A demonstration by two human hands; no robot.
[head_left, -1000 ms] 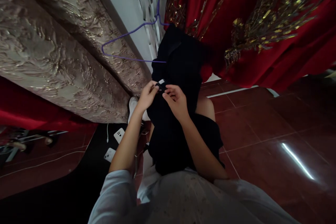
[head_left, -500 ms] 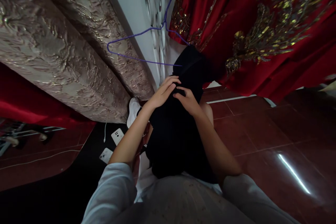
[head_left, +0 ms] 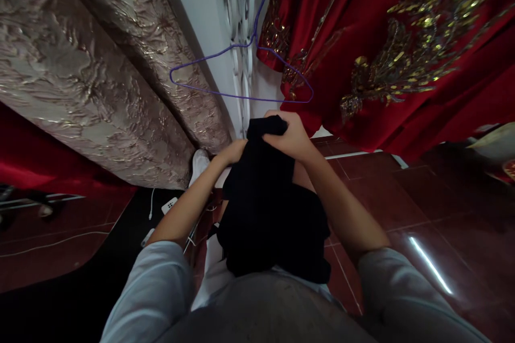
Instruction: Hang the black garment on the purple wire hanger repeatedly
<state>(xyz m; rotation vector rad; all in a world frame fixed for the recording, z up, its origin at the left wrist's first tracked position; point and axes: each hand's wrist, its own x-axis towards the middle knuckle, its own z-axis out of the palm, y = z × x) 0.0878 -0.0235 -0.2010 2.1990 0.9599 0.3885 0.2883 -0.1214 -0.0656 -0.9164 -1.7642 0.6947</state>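
A black garment [head_left: 269,214] lies over my lap, its far end raised and bunched between my hands; its exact kind does not show. My right hand [head_left: 292,136] grips the top of that raised part, thumb on the near side and fingers behind. At the left edge of the cloth is my left hand [head_left: 236,151], closed, with most of its fingers hidden behind the fabric. Just beyond both hands hangs a purple wire hanger [head_left: 209,91], bare along its whole length and apart from the cloth.
White metal rack bars [head_left: 242,64] stand behind the hanger. Red satin with gold sequins [head_left: 341,64] hangs at right, and a beige embossed gold-threaded fabric [head_left: 120,75] at left. A white phone [head_left: 169,205] and a cable [head_left: 152,203] lie on a black surface at lower left.
The black cloth that covered the hanger's right end has come down off it, baring the hanger. My hands have moved apart, and the right now grips the bunched cloth.
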